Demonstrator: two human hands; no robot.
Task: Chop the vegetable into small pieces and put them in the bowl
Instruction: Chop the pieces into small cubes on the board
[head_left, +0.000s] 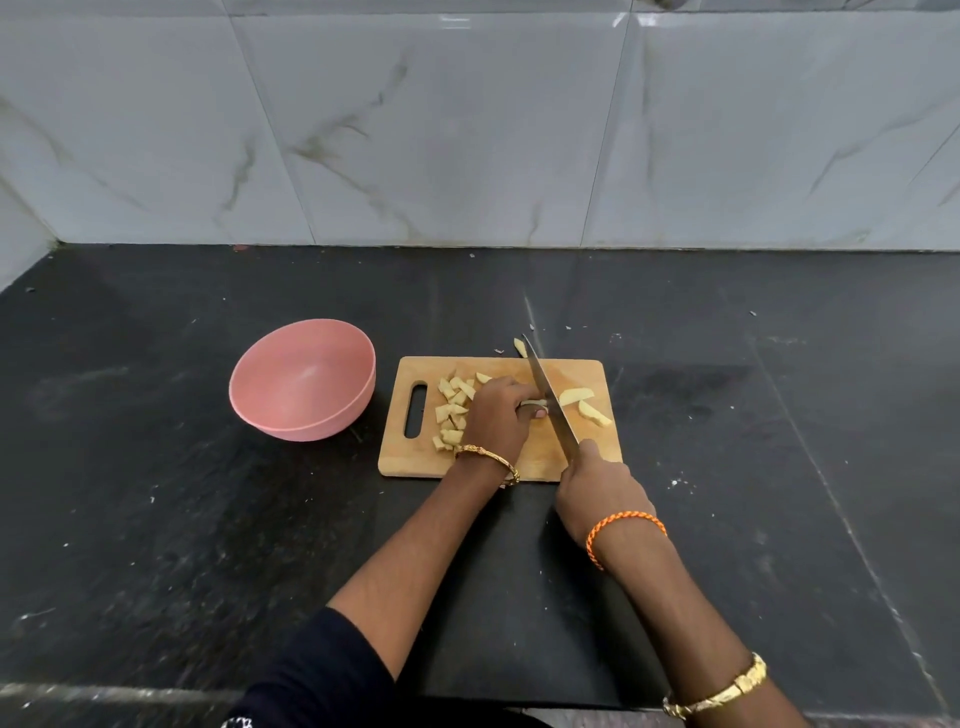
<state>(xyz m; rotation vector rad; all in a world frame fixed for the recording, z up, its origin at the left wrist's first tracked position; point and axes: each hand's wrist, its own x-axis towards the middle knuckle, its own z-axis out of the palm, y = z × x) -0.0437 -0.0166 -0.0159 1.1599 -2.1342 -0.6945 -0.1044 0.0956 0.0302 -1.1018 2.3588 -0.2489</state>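
A wooden cutting board (524, 457) lies on the black counter. My left hand (498, 415) presses a pale vegetable strip (535, 403) down on the board. My right hand (597, 488) grips the handle of a long knife (550, 402), whose blade crosses the board right beside my left fingers and rests on the strip. A pile of several small cut pieces (453, 410) sits on the board's left part. Two longer wedges (584, 406) lie on the right part. One piece (520, 347) lies off the board behind it. The pink bowl (304, 379) stands empty to the left.
The black stone counter (208, 519) runs back to a marble-tiled wall (467, 130). Small scraps and pale specks dot the counter around the board. The counter's front edge is near my body at the bottom.
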